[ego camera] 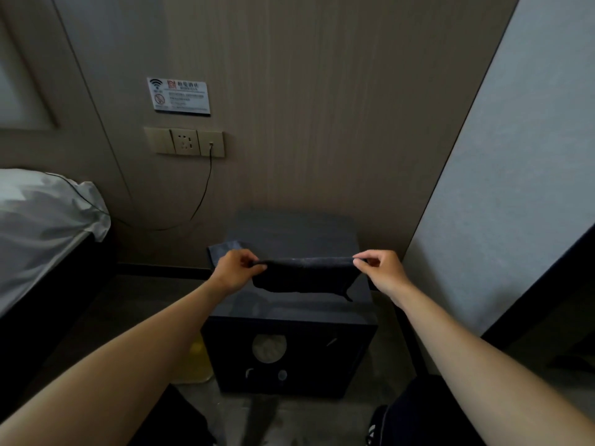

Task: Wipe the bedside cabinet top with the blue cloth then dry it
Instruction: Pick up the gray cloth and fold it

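Note:
The dark bedside cabinet [291, 231] stands against the wood-panel wall, its flat top facing me. A dark cloth [302, 276] hangs stretched above the front part of the top, held by its two upper corners. My left hand [236, 268] pinches the left corner and my right hand [381, 270] pinches the right corner. A second, blue-grey cloth [225, 247] lies on the cabinet's left edge, partly hidden behind my left hand.
A bed with white linen [42, 226] stands at the left. On the wall are a socket panel [185, 142], a black cable [203, 194] and a WiFi sign [178, 96]. A yellow bin [194, 362] sits left of the cabinet. A light wall [502, 188] bounds the right.

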